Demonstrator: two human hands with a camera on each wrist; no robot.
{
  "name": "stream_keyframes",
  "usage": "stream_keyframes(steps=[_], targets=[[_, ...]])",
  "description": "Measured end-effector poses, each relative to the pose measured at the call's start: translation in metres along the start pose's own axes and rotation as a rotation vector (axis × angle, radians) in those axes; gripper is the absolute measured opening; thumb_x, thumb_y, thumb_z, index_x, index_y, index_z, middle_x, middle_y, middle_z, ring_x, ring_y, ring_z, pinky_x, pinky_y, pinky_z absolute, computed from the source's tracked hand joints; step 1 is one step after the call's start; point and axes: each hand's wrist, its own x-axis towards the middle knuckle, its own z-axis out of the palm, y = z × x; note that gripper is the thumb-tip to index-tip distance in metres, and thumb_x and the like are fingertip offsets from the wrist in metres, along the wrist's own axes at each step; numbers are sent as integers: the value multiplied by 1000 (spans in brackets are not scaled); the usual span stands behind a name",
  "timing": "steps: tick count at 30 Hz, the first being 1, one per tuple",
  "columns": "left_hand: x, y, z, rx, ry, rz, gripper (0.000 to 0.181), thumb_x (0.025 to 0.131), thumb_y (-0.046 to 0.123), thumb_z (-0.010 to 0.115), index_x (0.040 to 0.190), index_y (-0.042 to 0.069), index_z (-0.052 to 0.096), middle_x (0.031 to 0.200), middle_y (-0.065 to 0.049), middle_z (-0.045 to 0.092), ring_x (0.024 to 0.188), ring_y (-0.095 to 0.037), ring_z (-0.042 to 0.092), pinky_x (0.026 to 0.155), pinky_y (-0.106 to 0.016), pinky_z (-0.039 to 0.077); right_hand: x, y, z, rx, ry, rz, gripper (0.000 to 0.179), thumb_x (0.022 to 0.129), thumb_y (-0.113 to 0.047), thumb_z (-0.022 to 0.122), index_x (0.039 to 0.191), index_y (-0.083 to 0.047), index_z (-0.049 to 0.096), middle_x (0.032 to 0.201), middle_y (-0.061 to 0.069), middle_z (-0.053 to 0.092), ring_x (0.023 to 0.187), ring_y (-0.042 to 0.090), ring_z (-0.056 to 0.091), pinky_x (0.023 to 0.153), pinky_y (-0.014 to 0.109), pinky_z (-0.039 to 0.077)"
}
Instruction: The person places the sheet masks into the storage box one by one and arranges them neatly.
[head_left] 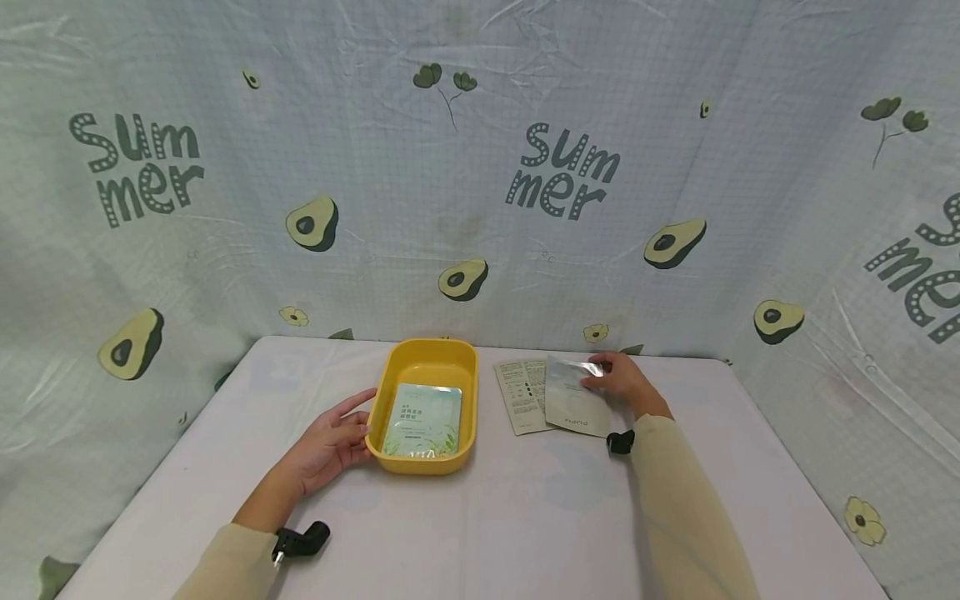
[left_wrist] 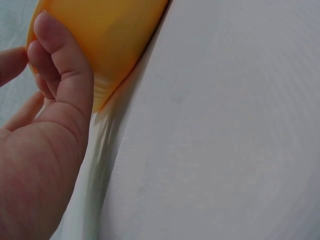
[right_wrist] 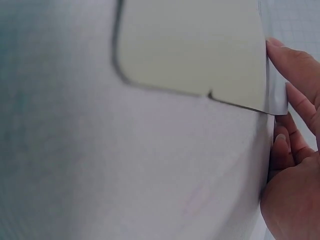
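A green-and-white face mask packet (head_left: pixel 422 421) lies in a yellow plastic tray (head_left: pixel 470 400). At the tray's left side, my left hand (head_left: pixel 333 442) rests loosely bent fingers against the wall and rim. The left wrist view shows its fingertips (left_wrist: pixel 50 32) at the yellow edge. To the right of the tray, a silvery face mask packet (head_left: pixel 573 404) overlaps a printed beige packet (head_left: pixel 521 400). My right hand (head_left: pixel 621 382) pinches the silvery packet by its upper right edge. That edge bends up between the fingers (right_wrist: pixel 292 67) in the right wrist view.
White cloth covers the table (head_left: pixel 517 517). A pale curtain (head_left: pixel 480 167) printed with avocados and lettering hangs behind it and at both sides. Black wrist cameras (head_left: pixel 302 540) sit at the cuffs of both beige sleeves.
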Motion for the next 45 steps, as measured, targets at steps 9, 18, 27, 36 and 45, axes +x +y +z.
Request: stream_keyframes(steps=[9,18,27,36,45], targets=[[1,0,0,-1,-1,3,72,103,3,52,165,13,16,111,1,59,86,-13,65,79,-26,59,0,1,-2,-9,2,4,62,88,-28,81,139,-5,56,121,17,51,107,32,47,91,44,42],[1,-1,0,-3,-7,-4,73,103,5,53,165,14,16,110,1,59,86,-13,65,80,-27,59,0,6,1,25,39,-34,63,87,-25,82,141,-5,57,110,13,49,102,28,46,83,40,39],[1,-2,1,-8,-6,-2,73,103,5,54,165,14,16,112,1,60,87,-14,65,80,-26,59,-10,-3,1,62,40,-9,66,90,-23,79,147,-4,50,139,23,51,122,36,48,105,52,44],[1,-3,-1,-35,-19,6,74,103,3,53,165,12,14,111,2,62,85,-12,64,79,-27,58,-12,-4,-1,94,41,24,68,90,-21,79,149,-5,48,139,22,51,120,35,50,102,50,47],[2,-2,-2,-29,-23,9,74,102,4,53,165,12,14,112,1,61,85,-13,64,79,-26,58,-15,-1,1,203,58,48,69,91,-19,79,150,-4,47,135,21,57,114,29,57,88,34,52]])
